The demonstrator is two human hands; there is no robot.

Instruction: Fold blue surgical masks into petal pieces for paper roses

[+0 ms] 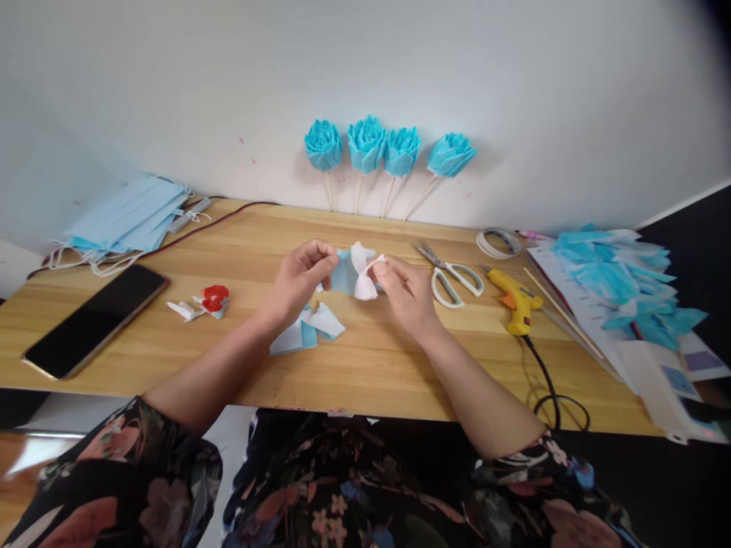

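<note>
Between my hands is a small white piece of mask fabric (362,283), gathered narrow at its middle like a bow. My right hand (406,293) pinches it at its right side, thumb against forefinger. Just left of it, my left hand (305,275) is closed in a pinch; whether anything is between its fingertips is hidden. A light-blue fabric piece (343,272) shows beside the left fingertips, partly behind the white one. Below the left hand, cut blue and white fabric pieces (325,321) lie on the wooden table (365,365).
Several blue fabric flowers (367,144) on sticks lean against the wall. Scissors (448,275), a tape roll (498,243) and a yellow glue gun (518,301) lie right, near piled blue fabric (614,266). Left are masks (129,217), a phone (97,321) and a red scrap (215,299).
</note>
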